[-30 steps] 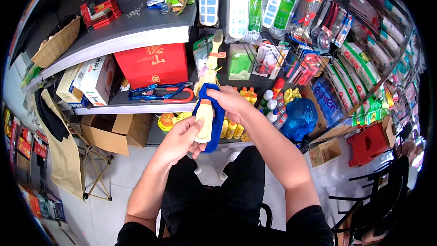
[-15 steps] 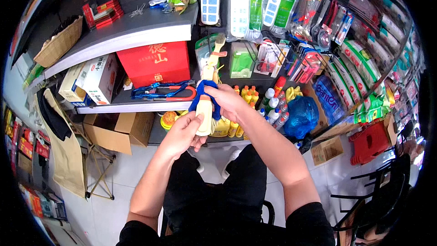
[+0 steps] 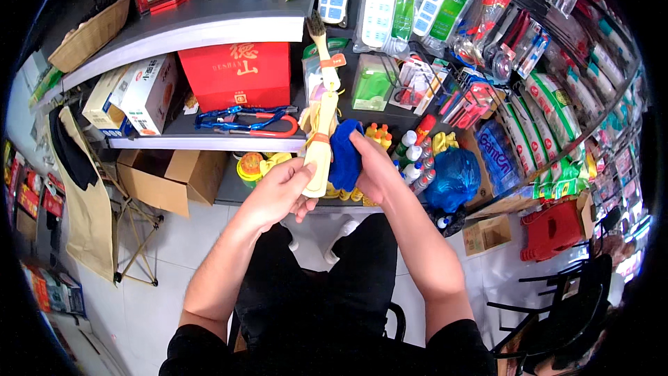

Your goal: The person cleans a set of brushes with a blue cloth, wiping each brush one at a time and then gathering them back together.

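Note:
In my left hand (image 3: 284,191) I grip the lower end of a bundle of pale wooden-handled brushes (image 3: 319,173), tied around the middle. One brush's dark bristles (image 3: 316,26) stick up at the far end, with an orange tag (image 3: 334,60) below them. My right hand (image 3: 376,166) is closed on a blue cloth (image 3: 344,157), which hangs just right of the handles. Whether the cloth still touches them I cannot tell.
Beyond my hands are shelves with a red box (image 3: 236,76), a blue-and-orange hacksaw-like tool (image 3: 247,124) and packaged power strips (image 3: 378,14). Several bottles (image 3: 410,153) and a blue plastic bag (image 3: 454,179) stand right. An open cardboard box (image 3: 170,179) lies at the left.
The blue cloth has come away from around the handles and moved right with my right hand. My left hand still holds the brushes, whose bristle end has shifted up and left.

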{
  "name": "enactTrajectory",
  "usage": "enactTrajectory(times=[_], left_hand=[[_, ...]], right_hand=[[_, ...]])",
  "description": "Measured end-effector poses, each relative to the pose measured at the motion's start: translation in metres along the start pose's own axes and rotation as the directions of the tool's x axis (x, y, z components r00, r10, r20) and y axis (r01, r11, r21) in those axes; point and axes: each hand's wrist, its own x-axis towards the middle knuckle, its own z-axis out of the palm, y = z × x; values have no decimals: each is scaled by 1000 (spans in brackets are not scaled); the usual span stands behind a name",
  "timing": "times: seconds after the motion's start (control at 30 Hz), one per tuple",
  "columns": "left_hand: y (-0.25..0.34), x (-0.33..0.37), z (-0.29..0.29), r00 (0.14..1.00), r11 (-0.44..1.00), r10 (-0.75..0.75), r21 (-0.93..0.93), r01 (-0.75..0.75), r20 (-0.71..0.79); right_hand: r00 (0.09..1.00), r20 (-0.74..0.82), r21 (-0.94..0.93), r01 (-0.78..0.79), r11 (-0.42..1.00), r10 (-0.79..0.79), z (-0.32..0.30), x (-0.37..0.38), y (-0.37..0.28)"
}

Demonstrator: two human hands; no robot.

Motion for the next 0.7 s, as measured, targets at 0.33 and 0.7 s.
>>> enactTrajectory(times=[0.33, 0.7], left_hand=[[1, 2, 4, 997, 999, 29, -39, -26, 65], [-2, 4, 4, 999, 1000, -17, 0, 17, 51]], right_hand=[[983, 134, -32, -123, 992, 127, 8, -9, 9], [998, 36, 15, 57, 998, -57, -6, 75, -7]])
